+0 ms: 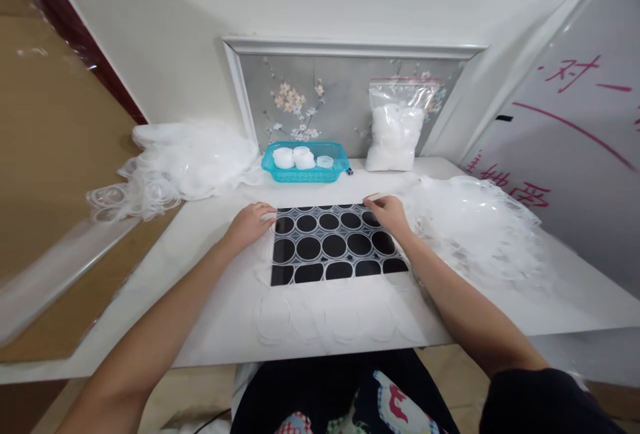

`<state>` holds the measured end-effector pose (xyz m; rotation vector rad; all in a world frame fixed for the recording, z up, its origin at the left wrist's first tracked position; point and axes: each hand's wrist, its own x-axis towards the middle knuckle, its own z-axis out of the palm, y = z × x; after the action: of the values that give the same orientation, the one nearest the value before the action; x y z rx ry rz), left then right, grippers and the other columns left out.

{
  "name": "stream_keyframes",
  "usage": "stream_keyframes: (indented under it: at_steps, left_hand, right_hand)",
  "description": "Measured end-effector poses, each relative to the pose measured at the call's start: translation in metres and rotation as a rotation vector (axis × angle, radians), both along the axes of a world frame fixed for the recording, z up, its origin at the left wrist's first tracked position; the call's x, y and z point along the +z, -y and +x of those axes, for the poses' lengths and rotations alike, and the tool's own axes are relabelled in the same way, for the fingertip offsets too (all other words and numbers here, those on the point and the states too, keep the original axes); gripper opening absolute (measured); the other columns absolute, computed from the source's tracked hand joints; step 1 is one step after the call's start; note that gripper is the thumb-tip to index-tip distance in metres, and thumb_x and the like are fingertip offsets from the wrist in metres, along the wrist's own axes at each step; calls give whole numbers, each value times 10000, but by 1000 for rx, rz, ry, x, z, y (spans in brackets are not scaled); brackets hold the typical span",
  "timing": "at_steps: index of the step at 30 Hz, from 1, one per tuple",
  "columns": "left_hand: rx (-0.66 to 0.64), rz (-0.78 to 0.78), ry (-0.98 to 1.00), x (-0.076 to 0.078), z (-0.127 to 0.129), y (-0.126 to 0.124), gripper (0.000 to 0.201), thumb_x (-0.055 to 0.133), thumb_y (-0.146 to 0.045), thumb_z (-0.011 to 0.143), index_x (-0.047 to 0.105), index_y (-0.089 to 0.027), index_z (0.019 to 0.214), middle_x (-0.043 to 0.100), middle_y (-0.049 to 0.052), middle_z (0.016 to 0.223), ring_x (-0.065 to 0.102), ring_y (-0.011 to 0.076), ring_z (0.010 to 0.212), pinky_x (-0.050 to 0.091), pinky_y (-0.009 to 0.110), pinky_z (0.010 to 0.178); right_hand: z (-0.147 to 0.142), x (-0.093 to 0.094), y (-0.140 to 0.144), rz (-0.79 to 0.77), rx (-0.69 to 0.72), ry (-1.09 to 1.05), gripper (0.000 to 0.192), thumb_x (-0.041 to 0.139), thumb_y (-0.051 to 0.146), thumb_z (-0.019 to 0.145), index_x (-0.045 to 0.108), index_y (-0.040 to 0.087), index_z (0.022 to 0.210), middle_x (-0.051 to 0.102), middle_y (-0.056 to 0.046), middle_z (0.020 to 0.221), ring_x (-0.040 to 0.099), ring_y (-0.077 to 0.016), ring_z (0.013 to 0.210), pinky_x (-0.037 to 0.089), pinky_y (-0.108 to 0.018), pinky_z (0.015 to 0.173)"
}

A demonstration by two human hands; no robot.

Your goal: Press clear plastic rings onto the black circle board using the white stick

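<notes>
The clear plastic tray (320,287) of round wells lay flat on the white table (210,347), its far half over a black board (336,246) that showed the wells as dark circles, its near half almost lost against the bare white top nearer the person than the board. The left hand (249,224) rested at the board's far left corner, fingers curled down onto the tray's edge, seemingly pressing rather than pinching. The right hand (389,213) sat at the board's far right corner with fingertips closed on the thin rim, though whether they truly gripped it could not be told. To handle the tray well here, both corners would want even, light pressure, so the flimsy sheet stayed square on the board and did not buckle. Right of the board lay a heap of clear trays (475,227); left and farther back, another heap (185,161). Beyond the board stood a blue basket (305,173) holding small white jars (294,157), and right of it a bag of white pieces (395,131) leaned against the flowered panel (310,101).
</notes>
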<state>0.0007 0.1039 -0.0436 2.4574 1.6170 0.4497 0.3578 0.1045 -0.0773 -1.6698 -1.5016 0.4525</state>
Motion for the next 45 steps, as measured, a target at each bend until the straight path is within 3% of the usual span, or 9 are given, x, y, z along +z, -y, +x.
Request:
stream_keyframes:
  at_steps: [7, 13, 19, 30, 34, 38, 41, 44, 45]
  left_hand:
    - [22, -155, -445, 20, 47, 64, 316, 456, -370, 919, 691, -165, 972, 712, 122, 966, 673, 295, 891, 500, 384, 753]
    - [4, -128, -535, 5, 69, 95, 352, 401, -238, 941, 619, -84, 1170, 583, 223, 1256, 678, 286, 870, 506, 356, 664]
    - [6, -141, -534, -1, 69, 96, 369, 375, -251, 961, 652, -74, 1130, 588, 236, 1227, 669, 267, 839, 499, 340, 629]
    - [-35, -168, -491, 6, 69, 98, 345, 401, -233, 955, 670, -69, 1094, 624, 232, 1152, 665, 267, 882, 515, 358, 691]
    - [-72, -186, -490, 8, 65, 94, 330, 419, -243, 941, 678, -77, 1062, 637, 231, 1129, 667, 278, 891, 510, 358, 688]
    - [-116, -212, -500, 16, 63, 91, 299, 450, -243, 919, 699, -94, 989, 678, 207, 1024, 671, 281, 879, 508, 357, 701]
    - [-127, -226, -518, 21, 62, 90, 265, 483, -248, 899, 705, -115, 952, 691, 188, 996, 673, 284, 895, 514, 351, 711]
    - [-128, -217, -524, 24, 58, 88, 257, 495, -283, 900, 700, -135, 946, 692, 172, 1023, 678, 288, 900, 522, 358, 706]
    - [-127, -208, -519, 25, 56, 87, 264, 492, -298, 905, 699, -139, 945, 695, 166, 1018, 680, 289, 900, 523, 361, 706]
  right_hand:
    - [-63, 22, 23, 12, 382, -208, 299, 633, 383, 740, 656, 142, 916, 647, -34, 675, 573, -160, 619, 431, -272, 586]
    - [-129, 13, 11, -134, 694, -279, 270, 592, 405, 778, 656, 144, 809, 579, -4, 611, 475, -111, 540, 355, -241, 516]
    - [-159, -10, 6, -64, 674, -121, 295, 589, 400, 816, 704, 128, 813, 569, 0, 562, 458, -106, 504, 316, -235, 499]
    - [-160, -13, 9, -52, 630, -65, 268, 616, 363, 832, 726, 119, 833, 628, -15, 563, 519, -126, 496, 354, -236, 490]
    - [-160, -14, 19, 97, 714, 50, 216, 565, 298, 888, 722, 159, 835, 732, -63, 825, 655, -194, 765, 481, -290, 707]
    - [-161, -12, 12, 341, 874, 352, 232, 503, 176, 910, 728, 207, 862, 741, -60, 942, 530, -271, 1203, 346, -432, 1038]
    - [-153, 6, -24, 375, 602, 372, 234, 505, 119, 868, 728, 188, 844, 735, -94, 897, 543, -286, 1176, 312, -461, 1057]
    - [-127, 34, -61, 372, 37, 0, 315, 399, 218, 927, 698, 120, 911, 714, -147, 924, 632, -263, 965, 447, -405, 893]
    - [-116, 42, -66, 399, -61, -96, 337, 390, 264, 935, 688, 107, 930, 710, -153, 927, 641, -255, 927, 465, -383, 852]
